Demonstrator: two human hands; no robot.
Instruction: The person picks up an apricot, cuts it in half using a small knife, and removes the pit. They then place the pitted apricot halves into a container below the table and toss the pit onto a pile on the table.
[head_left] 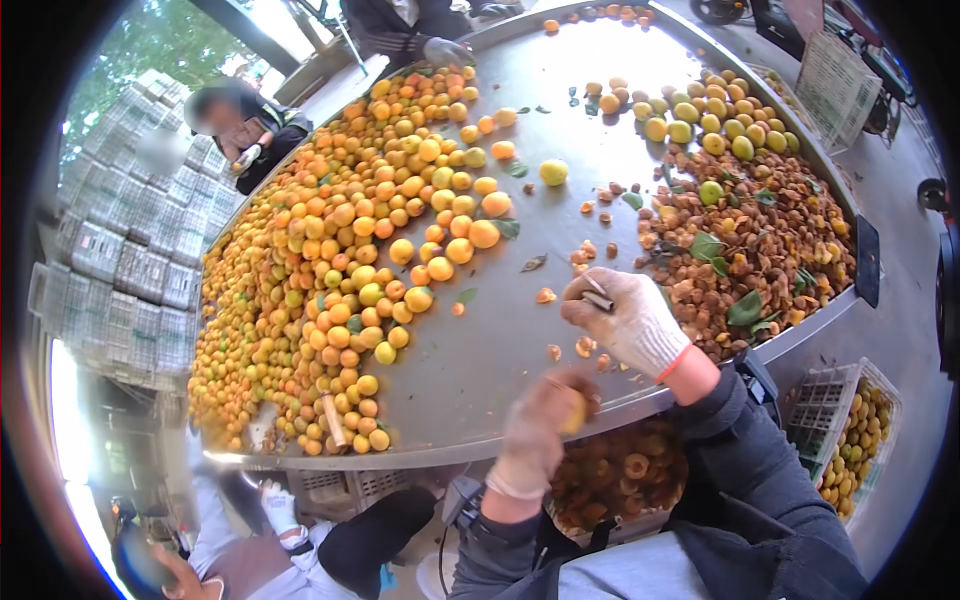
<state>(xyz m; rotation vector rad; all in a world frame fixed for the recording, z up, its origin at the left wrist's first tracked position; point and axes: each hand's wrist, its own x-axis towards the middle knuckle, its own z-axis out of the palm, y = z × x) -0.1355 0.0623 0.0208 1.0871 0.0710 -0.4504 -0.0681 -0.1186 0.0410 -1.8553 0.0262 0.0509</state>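
Note:
My right hand point(628, 318), in a pale work glove with an orange cuff edge, is closed around a small metal tool point(598, 300) above the metal table. Only the tool's short silvery part shows; its kind I cannot make out. Nearer the table's front edge is my left hand point(532, 440), gloved and smeared by motion, its fingers curled around a yellow apricot point(575, 412). Below the hands stands a container of halved apricots point(625, 468). Pits and apricot scraps point(750, 250) lie heaped right of my right hand, with green leaves among them.
A large pile of whole apricots point(330, 240) covers the left of the metal table point(470, 370); more sit at the back right. A wooden-handled tool point(333, 422) lies at the front left. Several people work around the table. A crate of apricots point(800, 410) stands at right.

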